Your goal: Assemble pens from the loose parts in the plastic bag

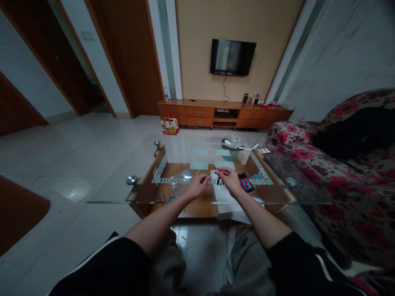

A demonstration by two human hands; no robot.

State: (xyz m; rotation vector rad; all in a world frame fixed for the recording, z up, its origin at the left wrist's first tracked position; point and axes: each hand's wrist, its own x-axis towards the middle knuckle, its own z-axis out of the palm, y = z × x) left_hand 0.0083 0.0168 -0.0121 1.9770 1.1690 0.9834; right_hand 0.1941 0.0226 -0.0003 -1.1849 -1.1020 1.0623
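Observation:
Above the glass table, my left hand (198, 186) is closed in a pinch, with a small dark thing partly showing at its fingers. Close to its right, my right hand (228, 179) also pinches, its fingertips on a thin pale stick (212, 175) that spans the gap between both hands. What exactly each hand grips is too small to name. Several small black pieces (219, 182) lie just below the right hand's fingers. Beside that hand lies a row of pens (246, 183) in black, red and blue.
The glass tabletop (108, 192) has a wooden shelf under it, with a white box (226, 210) there. A clear plastic bag (180, 181) is left of my hands. A bowl-like basket (233, 153) with crumpled plastic stands at the far right, near a card (264, 151). A flowered sofa (348, 209) borders the right.

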